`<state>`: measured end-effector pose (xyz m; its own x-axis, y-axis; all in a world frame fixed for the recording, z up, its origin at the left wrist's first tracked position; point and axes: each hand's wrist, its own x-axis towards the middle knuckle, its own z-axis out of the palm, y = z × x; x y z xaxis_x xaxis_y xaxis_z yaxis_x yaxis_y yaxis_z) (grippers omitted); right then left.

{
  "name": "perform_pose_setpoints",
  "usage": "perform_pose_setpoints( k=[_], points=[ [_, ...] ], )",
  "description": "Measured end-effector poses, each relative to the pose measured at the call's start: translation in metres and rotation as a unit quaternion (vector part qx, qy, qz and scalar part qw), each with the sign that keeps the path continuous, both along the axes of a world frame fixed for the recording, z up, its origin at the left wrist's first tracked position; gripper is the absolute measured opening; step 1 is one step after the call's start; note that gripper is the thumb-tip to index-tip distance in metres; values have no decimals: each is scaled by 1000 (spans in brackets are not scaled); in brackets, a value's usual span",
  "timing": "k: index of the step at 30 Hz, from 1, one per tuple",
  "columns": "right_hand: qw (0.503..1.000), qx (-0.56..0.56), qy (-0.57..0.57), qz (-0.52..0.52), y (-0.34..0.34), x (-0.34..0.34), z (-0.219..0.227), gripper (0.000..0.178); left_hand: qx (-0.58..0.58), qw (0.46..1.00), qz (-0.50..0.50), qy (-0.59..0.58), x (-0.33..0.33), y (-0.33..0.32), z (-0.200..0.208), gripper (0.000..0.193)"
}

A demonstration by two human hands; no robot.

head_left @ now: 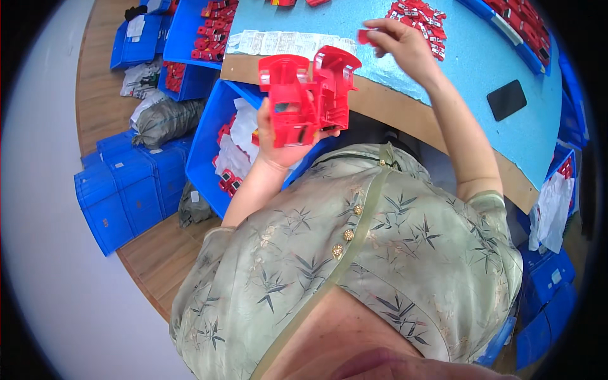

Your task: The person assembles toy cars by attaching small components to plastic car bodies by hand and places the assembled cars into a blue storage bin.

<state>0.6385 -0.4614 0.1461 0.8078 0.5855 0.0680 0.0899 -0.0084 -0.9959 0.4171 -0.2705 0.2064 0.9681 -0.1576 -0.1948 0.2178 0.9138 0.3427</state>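
My left hand [276, 154] is wrapped round two red plastic toy car bodies, held side by side above the table's front edge. The left car body [286, 88] shows its outer face, with a window opening in it. Turned toward me is the hollow inside of the right car body [335, 82]. Over the table, my right hand [405, 52] pinches a small red plastic piece [363, 37] between thumb and fingers. Just beyond that hand lies a pile of small red parts [430, 22] with pale marks on them.
A strip of whitish sticker sheets [285, 43] lies on the blue table top [456, 95]. A black phone [506, 100] rests at the right. Blue crates [215, 136] of red parts stand at the left, with more blue bins [126, 190] and a grey sack [168, 120] on the floor.
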Motion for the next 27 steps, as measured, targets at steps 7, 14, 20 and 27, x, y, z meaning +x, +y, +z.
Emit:
perform_pose_setpoints(
  k=[7,14,20,27],
  points=[
    [958,39,-280,50,31,-90,77,23,191,979,-10,65,-5,13,-3,74],
    [928,-40,-358,95,53,-112,67,22,209,974,-78,46,-14,20,4,62],
    [936,-8,-346,56,68,-124,48,22,177,979,-41,95,-30,13,-2,76],
    [942,-55,-331,27,71,-132,44,41,187,972,-67,129,-29,10,0,72]
  ],
)
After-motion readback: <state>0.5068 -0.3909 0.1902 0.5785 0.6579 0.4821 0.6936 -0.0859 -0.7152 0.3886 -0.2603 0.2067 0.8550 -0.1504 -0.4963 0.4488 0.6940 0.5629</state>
